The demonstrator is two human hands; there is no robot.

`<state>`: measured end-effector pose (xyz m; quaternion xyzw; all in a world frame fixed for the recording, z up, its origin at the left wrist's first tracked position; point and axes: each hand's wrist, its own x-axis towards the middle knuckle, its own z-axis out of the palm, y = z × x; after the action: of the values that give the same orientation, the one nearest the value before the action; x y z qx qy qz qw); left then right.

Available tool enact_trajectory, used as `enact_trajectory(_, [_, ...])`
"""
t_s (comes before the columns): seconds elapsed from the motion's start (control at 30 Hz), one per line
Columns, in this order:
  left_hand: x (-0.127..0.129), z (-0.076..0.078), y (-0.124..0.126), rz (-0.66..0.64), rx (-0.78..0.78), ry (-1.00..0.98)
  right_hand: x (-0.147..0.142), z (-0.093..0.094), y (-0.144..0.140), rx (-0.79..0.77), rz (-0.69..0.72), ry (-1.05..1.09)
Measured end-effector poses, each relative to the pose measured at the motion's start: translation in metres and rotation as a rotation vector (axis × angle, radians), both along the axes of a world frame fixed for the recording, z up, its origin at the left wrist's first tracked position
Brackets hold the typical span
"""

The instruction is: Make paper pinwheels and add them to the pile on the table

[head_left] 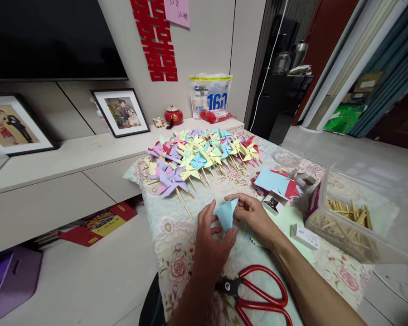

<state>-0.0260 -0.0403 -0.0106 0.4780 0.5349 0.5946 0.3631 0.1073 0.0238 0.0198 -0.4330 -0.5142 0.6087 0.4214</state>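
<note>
Both my hands hold one folded light-blue paper [226, 214] above the flowered tablecloth [177, 253]. My left hand [209, 240] pinches its lower left side with thumb and fingers. My right hand [255, 215] grips its upper right corner. Beyond them lies a big heap of finished paper pinwheels [197, 158] on wooden sticks, in yellow, blue, pink and purple. To the right sits a stack of blue and red paper squares [275, 181].
Red-handled scissors [258, 294] lie under my forearms. A clear plastic box of wooden sticks [347, 222] stands at the right, with small boxes of pins [274, 203] and a glass dish [286, 158] nearby. Left is a low cabinet with framed photos [120, 112].
</note>
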Motion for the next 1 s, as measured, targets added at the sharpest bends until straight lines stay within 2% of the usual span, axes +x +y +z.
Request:
enact_trajectory(0.07, [-0.001,-0.004,0.001,-0.054,-0.022,0.052,0.0,0.001,-0.001,0.02,0.021,-0.046])
enact_trajectory(0.13, [-0.003,-0.006,0.002,-0.11,-0.081,0.014,0.0,0.002,-0.002,0.031,0.033,-0.074])
enact_trajectory(0.23, [-0.004,-0.009,0.002,-0.168,-0.173,-0.151,0.0,0.002,-0.002,0.029,0.032,-0.077])
enact_trajectory(0.4, [-0.003,-0.008,0.004,-0.228,-0.212,-0.459,0.001,0.001,0.001,0.011,0.026,-0.025])
enact_trajectory(0.67, [-0.003,0.003,0.003,-0.206,-0.224,-0.686,0.002,-0.001,0.002,-0.004,-0.022,-0.022])
enact_trajectory(0.77, [-0.004,0.007,0.003,-0.209,-0.234,-0.746,0.003,-0.005,0.003,0.143,-0.048,-0.144])
enact_trajectory(0.93, [-0.005,0.008,0.003,-0.21,-0.22,-0.789,0.007,-0.009,0.004,0.64,-0.007,-0.393])
enact_trajectory(1.0, [-0.006,0.009,0.003,-0.207,-0.23,-0.8,0.008,-0.008,0.004,0.735,0.02,-0.44])
